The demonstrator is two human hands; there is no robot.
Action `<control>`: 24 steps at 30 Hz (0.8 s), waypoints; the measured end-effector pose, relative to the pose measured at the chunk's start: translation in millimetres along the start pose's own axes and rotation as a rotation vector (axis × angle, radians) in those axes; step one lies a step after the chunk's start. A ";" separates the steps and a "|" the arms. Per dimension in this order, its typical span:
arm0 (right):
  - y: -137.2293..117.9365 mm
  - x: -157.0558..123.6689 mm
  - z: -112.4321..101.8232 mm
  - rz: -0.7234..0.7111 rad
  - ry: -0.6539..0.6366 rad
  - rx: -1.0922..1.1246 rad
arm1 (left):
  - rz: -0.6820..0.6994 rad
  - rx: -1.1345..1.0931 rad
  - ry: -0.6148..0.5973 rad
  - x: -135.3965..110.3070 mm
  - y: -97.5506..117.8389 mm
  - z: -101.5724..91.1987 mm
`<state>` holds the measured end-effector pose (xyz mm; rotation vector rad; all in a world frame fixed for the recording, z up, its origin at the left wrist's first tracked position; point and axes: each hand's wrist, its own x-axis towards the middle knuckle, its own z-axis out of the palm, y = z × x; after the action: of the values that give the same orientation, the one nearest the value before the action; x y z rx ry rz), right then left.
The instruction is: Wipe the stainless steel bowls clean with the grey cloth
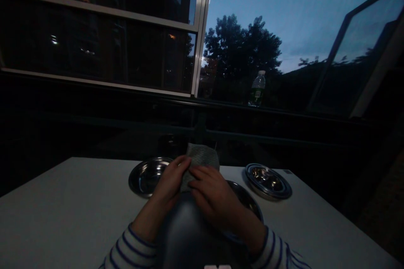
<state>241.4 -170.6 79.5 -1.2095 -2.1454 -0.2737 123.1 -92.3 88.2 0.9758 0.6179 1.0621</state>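
Observation:
A light grey textured cloth is held up in front of me, over the middle of the white table. My left hand grips its left edge, the thumb lying along the near face. My right hand presses bent fingers against the lower part of the cloth; its fingertips are partly hidden. Behind my left wrist sits a shiny metal bowl. Another metal bowl shows partly behind my right hand and forearm.
Stacked metal bowls stand at the table's right side. The white table ends at a far edge below a window. A plastic bottle stands on the sill. The room is dim.

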 end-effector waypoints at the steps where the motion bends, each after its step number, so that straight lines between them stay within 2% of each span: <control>1: 3.5 -2.9 0.8 0.031 0.040 0.000 | -0.005 0.021 0.003 0.1 0.6 0.1; 4: 14.7 -11.3 3.6 0.191 0.146 0.032 | -0.009 0.066 -0.051 -3.3 0.6 3.5; 7: 21.2 -18.3 8.5 0.343 0.195 0.172 | 0.002 0.067 -0.203 -12.6 -3.6 11.1; 10: 23.5 -25.0 11.7 0.461 0.303 0.357 | -0.040 0.073 -0.365 -23.8 -6.5 19.9; 13: 27.8 -33.6 7.9 0.543 0.369 0.458 | -0.025 0.208 -0.437 -29.4 -3.3 25.8; 15: 34.1 -41.2 0.7 0.595 0.396 0.465 | 0.037 0.363 -0.376 -26.5 -1.6 25.6; 18: 48.2 -54.9 -14.3 0.704 0.424 0.428 | 0.086 0.568 -0.158 -12.0 -11.4 16.1; 21: 64.0 -68.2 -27.1 0.810 0.377 0.391 | -0.010 0.680 -0.067 6.1 -43.3 -0.7; 24: 77.5 -78.2 -29.4 0.825 0.276 0.304 | -0.149 0.675 -0.121 16.0 -85.6 -13.6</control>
<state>346.4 -195.5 42.7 -1.6314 -1.2550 0.2281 155.3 -86.2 6.4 1.5363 0.9610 0.6556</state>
